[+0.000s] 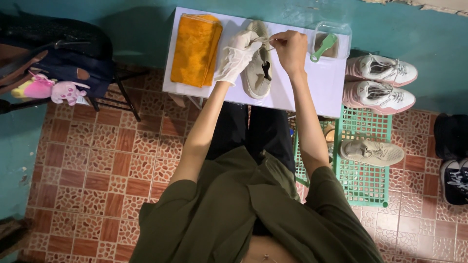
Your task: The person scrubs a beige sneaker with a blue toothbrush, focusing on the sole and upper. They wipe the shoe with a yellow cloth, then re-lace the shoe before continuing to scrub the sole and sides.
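Beige shoe (257, 68) lies lengthwise away from the person, toe far, heel near, under both hands.

Gloved left hand (237, 56) grips the shoe's upper; bare right hand (289, 48) pinches its lace (267, 43) just beside. White table (312, 87) bears an orange cloth (195, 48) left of the hands, a tub (336, 36) with green brush (322, 47) right. Teal wall beyond; patterned tile floor (107, 160); green rack (365, 146) with shoes lower right.

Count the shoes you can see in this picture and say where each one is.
5: a beige shoe on the white table, two pink-and-white sneakers right of it, a beige shoe on the green rack, and a dark sneaker at the right edge. More may be hidden.
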